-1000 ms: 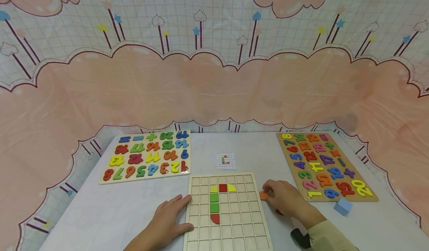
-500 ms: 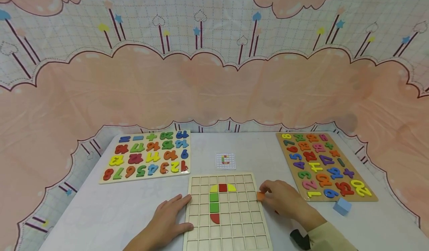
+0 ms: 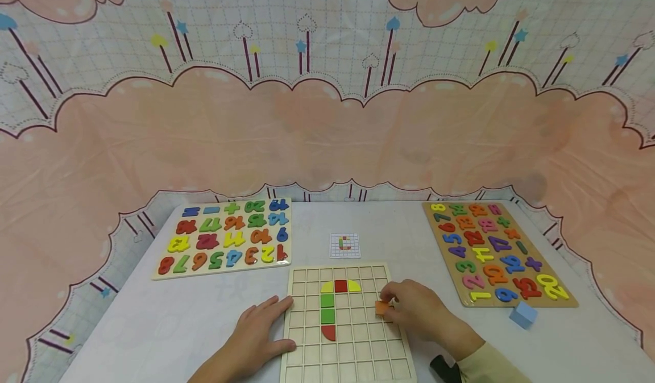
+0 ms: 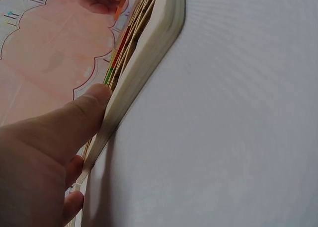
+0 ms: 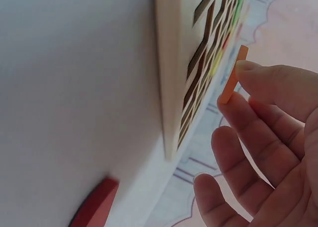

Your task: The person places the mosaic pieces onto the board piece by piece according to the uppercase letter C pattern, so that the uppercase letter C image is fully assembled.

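Head-camera view: an orange tile [image 3: 381, 307], pinched at the fingertips of the right hand [image 3: 417, 312], hangs just over the right-hand columns of the wooden grid board [image 3: 307, 366], to the right of the coloured pieces [image 3: 328, 309] already seated. The right-wrist view shows the tile [image 5: 233, 81] thin and edge-on, thumb on one side and a finger on the other, clear of the board's face. At the left edge, the left hand [image 3: 256, 337] lies flat with fingers straight, its thumb [image 4: 79, 120] pressed to the rim.
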{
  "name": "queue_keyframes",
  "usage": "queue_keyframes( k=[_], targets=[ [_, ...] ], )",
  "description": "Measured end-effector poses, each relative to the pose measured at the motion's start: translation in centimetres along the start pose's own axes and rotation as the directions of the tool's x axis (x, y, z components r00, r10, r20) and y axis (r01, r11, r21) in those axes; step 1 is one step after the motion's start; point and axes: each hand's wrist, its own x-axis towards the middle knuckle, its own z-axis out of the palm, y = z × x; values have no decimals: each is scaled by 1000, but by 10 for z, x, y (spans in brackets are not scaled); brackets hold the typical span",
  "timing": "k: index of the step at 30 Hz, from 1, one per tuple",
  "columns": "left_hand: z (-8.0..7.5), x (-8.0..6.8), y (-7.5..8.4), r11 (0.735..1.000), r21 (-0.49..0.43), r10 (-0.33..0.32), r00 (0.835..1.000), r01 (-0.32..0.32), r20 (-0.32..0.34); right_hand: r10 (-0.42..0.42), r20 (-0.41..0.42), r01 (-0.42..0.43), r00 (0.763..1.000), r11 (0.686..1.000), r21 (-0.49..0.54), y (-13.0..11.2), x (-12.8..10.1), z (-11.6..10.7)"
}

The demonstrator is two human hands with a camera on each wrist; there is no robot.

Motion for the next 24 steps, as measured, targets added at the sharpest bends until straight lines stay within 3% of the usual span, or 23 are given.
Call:
queue_keyframes(
  k=[7,14,24],
  targets=[
    [0,1,0,1000,0,-8,1000,8,8,-30,15,30,999,1000,5,-12,2,9],
    [-1,2,1,1000,1,-12,1000,12,11,-134,4,134,991,990,-33,-18,3,15],
    [-1,3,1,1000,8,-25,1000,25,12,-158,41,159,987,987,-28,-25,6,21]
  ],
)
